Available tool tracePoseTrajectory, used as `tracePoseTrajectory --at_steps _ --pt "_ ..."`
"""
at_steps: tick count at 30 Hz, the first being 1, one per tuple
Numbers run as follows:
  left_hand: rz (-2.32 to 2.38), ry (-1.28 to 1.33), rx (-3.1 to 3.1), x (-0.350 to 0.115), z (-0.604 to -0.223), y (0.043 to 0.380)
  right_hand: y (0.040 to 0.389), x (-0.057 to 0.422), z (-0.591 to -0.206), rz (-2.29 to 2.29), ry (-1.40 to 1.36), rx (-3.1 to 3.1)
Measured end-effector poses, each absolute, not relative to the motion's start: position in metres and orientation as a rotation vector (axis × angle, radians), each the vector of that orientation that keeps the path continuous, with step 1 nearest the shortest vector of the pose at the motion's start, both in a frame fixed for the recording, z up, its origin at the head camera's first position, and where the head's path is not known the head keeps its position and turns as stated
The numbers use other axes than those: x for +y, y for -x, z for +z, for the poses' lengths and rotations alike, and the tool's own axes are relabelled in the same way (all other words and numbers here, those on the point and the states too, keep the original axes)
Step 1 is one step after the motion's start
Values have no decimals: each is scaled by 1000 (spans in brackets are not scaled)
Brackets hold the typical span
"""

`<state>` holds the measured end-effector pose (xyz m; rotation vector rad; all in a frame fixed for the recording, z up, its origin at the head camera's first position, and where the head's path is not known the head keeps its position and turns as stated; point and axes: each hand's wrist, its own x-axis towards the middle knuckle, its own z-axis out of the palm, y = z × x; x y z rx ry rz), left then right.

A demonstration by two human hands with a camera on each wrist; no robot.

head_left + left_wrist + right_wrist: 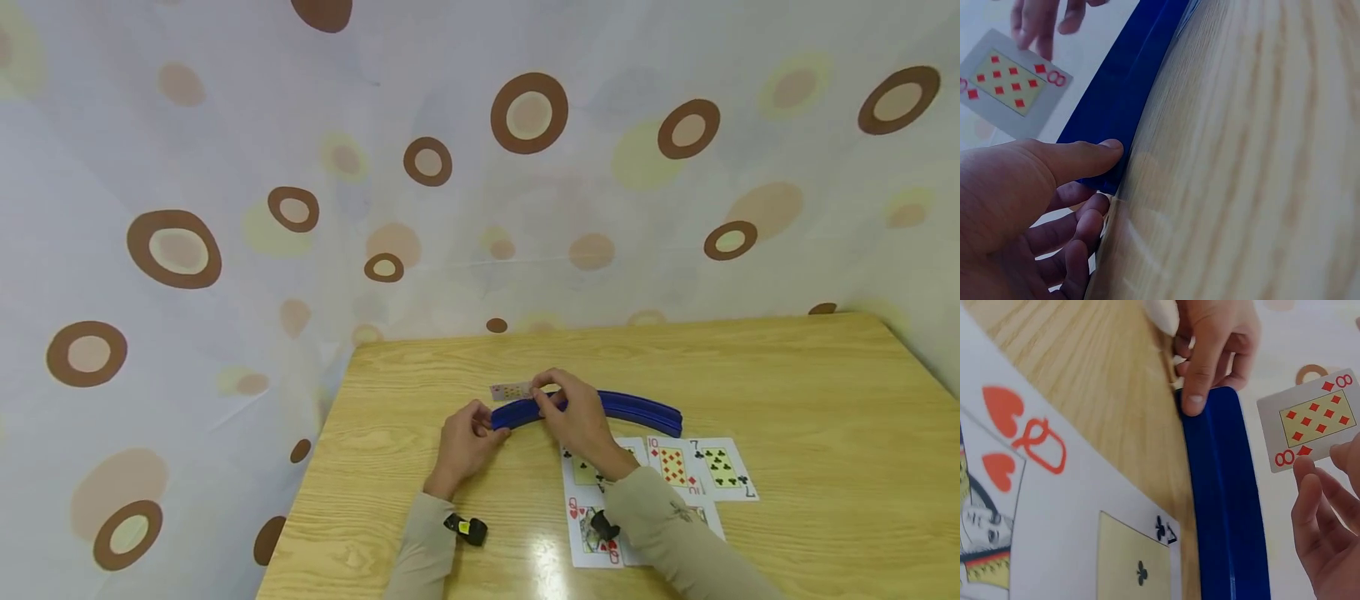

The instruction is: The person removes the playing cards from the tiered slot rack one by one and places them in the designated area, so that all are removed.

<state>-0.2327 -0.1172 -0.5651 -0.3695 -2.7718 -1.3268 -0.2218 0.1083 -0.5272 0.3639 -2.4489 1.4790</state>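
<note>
A curved blue card holder (641,408) lies on the wooden table. At its left end my left hand (465,442) grips it, thumb on the near side, as the left wrist view shows. Between thumb and fingertips, my right hand (577,421) pinches an eight of diamonds (1310,422) by its edge. In the head view that card sits just beyond the holder's left half, held up above it. The right wrist view shows the card's face and the holder apart from each other. No card is seen standing in the visible part of the holder.
Several large playing cards lie face up near the holder, partly under my right forearm: a ten of diamonds (673,467), a seven of clubs (722,468), a queen of hearts (588,533) and a clubs card (583,468). A patterned cloth (465,208) hangs behind the table.
</note>
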Motion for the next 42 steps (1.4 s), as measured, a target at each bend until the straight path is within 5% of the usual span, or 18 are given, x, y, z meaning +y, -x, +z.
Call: tracePoseTrajectory --at_steps 16,42 --pt "-1313 362 -2803 -116 -565 233 197 155 -505 1699 -269 -2293" --pt "-1302 391 -2807 -117 -563 229 120 217 -506 1448 113 -2438"
